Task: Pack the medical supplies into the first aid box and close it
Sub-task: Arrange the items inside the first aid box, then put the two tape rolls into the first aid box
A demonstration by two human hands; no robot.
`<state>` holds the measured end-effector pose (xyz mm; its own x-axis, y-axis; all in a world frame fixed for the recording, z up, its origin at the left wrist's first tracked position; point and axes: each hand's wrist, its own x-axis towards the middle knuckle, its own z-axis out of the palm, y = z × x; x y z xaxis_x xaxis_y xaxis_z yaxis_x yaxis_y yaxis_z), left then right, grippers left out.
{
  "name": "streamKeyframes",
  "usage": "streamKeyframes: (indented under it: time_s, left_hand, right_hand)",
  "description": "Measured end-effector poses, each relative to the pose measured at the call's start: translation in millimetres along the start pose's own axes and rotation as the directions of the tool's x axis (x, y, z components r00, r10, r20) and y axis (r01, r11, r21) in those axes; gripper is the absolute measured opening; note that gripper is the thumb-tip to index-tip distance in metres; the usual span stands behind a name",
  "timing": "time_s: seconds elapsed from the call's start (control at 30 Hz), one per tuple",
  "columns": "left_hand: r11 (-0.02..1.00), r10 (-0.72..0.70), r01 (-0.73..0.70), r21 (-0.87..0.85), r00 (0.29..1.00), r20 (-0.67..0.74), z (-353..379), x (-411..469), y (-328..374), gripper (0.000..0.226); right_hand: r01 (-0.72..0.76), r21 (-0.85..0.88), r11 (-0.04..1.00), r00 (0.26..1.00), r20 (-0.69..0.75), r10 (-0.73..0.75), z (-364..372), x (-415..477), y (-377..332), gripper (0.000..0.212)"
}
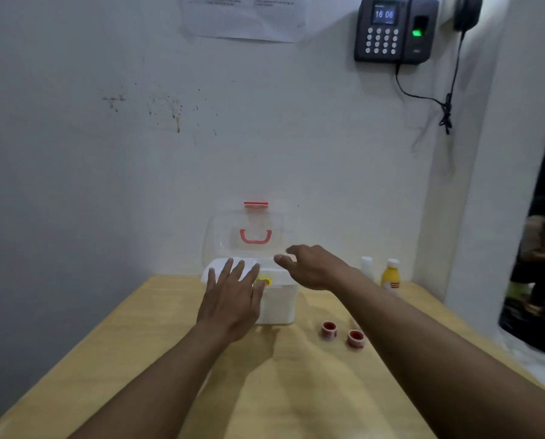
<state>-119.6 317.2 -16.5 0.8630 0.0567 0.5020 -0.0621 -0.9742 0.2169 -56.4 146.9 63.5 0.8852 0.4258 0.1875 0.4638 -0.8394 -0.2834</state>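
Wooden table [157, 369] running up to a white wall [138, 153], far edge meeting it just behind the first aid box [280, 304]. Box white, set near the far middle of the tabletop, clear lid [220, 236] swung up and standing roughly upright against the wall, red handle [255, 237] on its face, red latch [256, 204] at its top edge. Wide bare tabletop in the foreground and to the left of the box; left table edge slanting off toward the lower left corner. Less room on the right: two small red-capped rolls or jars [329, 329] [355, 338], too blurred to identify, side by side just right of the box and near the right forearm. Yellow bottle [391, 277] with white cap and a white bottle [367, 268] just beside it, both upright at the far right by the wall corner. Wall above: keypad time clock [395, 29] with dangling black cable [445, 103], taped paper notice [244, 17]. Dark blurred clutter past the right table edge. Left hand [233, 301] palm down, fingers spread and extended, over the box's front left rim, contact not clear; holding nothing. Right hand [312, 267] reaching in from the right above the box's back right corner, near the lid's lower edge, fingers loosely curled and parted, nothing seen between them. Both forearms bare, stretched forward across the table.
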Motion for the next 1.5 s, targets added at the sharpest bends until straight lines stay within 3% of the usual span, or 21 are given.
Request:
streamKeyframes:
  time_s: [0.27, 0.47, 0.77, 0.97, 1.33, 1.5]
  left_hand:
    - [0.984, 0.163, -0.162, 0.079, 0.987, -0.006, 10, -23, 63, 0.067]
    - [0.954, 0.285, -0.29, 0.076, 0.956, 0.064, 33, -40, 95, 0.053]
    - [0.968, 0.21, -0.238, 0.076, 0.94, 0.267, 60, -35, 117, 0.053]
    - [0.962, 0.155, -0.221, 0.161, 0.926, 0.344, 63, -33, 122, 0.049]
    - [0.985, 0.158, -0.169, 0.03, 0.963, 0.218, 62, -31, 128, 0.026]
    - [0.993, 0.08, -0.057, -0.107, 0.972, 0.219, 64, -28, 128, 0.017]
  right_hand:
    - [-0.077, -0.089, 0.993, 0.997, -0.002, 0.077, -4, -51, 44, 0.058]
    - [-0.118, -0.118, 0.986, 0.992, 0.03, 0.122, 9, -82, 76, 0.059]
    - [-0.057, -0.378, 0.924, 0.995, 0.059, 0.085, 45, -100, 116, 0.042]
    - [-0.028, -0.375, 0.927, 0.999, -0.036, 0.016, 57, -105, 125, 0.036]
    - [0.006, -0.358, 0.934, 0.999, -0.039, -0.022, 55, -108, 131, 0.037]
    - [0.02, -0.268, 0.963, 0.998, -0.044, -0.033, 46, -114, 131, 0.03]
